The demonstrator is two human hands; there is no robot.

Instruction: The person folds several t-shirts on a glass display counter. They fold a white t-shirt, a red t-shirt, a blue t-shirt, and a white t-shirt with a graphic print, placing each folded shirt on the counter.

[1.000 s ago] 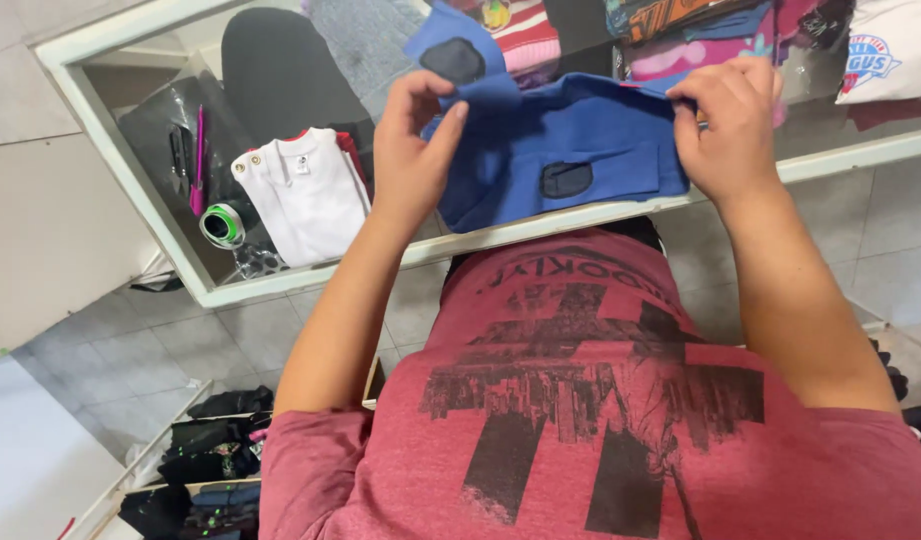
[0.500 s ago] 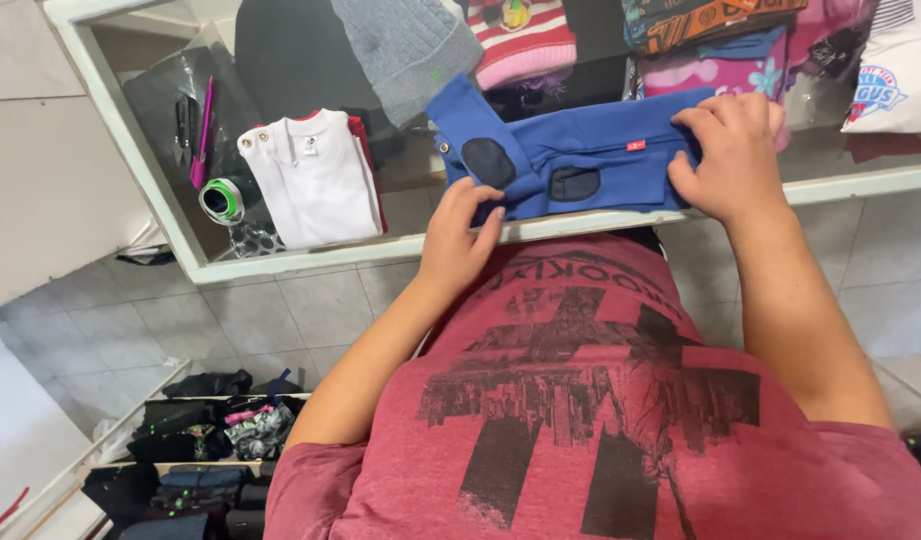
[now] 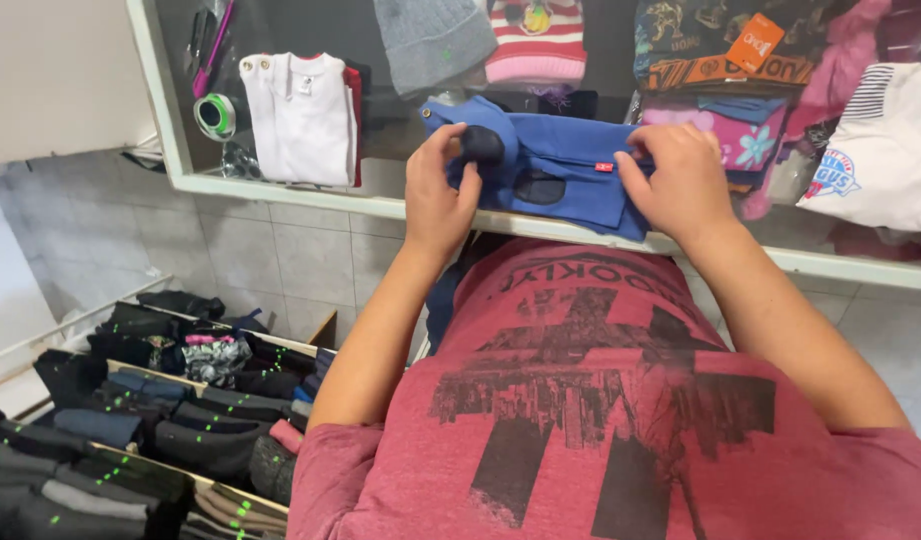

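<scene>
A blue garment (image 3: 560, 160) with dark patches and a small red tag lies folded on the glass counter top (image 3: 380, 205). My left hand (image 3: 435, 190) pinches its left end, fingers around a dark patch. At the other end my right hand (image 3: 680, 180) grips the garment's right side. Both forearms reach up from my red printed shirt (image 3: 600, 420).
Under the glass sit a folded white shirt (image 3: 300, 115), a grey knit hat (image 3: 430, 40), a striped hat (image 3: 535, 45), stacked colourful clothes (image 3: 730, 60) and a green tape roll (image 3: 215, 115). Low at left, a tray (image 3: 325, 330) holds several rolled dark socks.
My left hand rose from the counter's front edge and took hold of the garment's left end. The garment is folded tighter. The view shifted, showing more of the sock tray.
</scene>
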